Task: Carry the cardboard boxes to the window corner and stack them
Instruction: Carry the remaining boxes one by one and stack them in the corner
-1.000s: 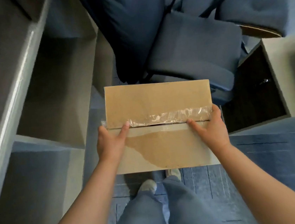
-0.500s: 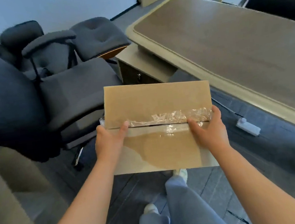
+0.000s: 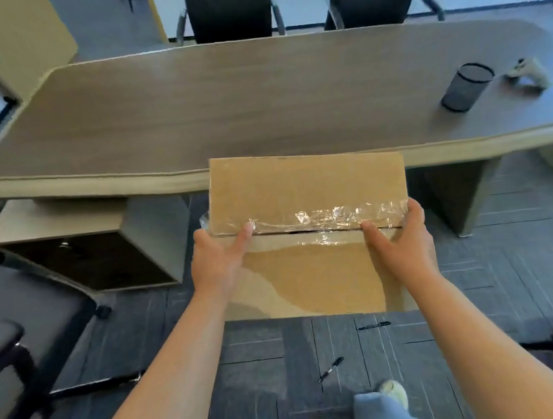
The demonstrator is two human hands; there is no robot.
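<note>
Left hand (image 3: 217,261) grips the left side of the cardboard box (image 3: 303,189), thumb laid flat on top with its tip at the tape strip (image 3: 324,217), other fingers tucked under the box and out of sight. Right hand (image 3: 401,243) mirrors it on the right side: thumb on top pointing in along the tape, palm wrapped round the right edge, remaining fingers hidden underneath. Both hands are clamped on the box; it hangs in the air at about waist level, top face level, flaps closed with crinkled clear tape over the centre seam.

The box's far edge overlaps the near edge of the long wooden desk (image 3: 222,105) in the view; whether they touch cannot be told. The desk top is mostly bare, with a black mesh cup (image 3: 466,87) and a pale controller (image 3: 528,73) near its right end, well apart from the box. A low drawer cabinet (image 3: 84,258) sits under the desk's left end, left of the box. Two dark chairs (image 3: 227,4) stand behind the desk's far edge. An office chair (image 3: 4,343) fills the left edge of the view.

Below the box there is open grey carpet floor (image 3: 499,270), with two pens (image 3: 331,368) lying on it just ahead of the person's feet (image 3: 393,396).
</note>
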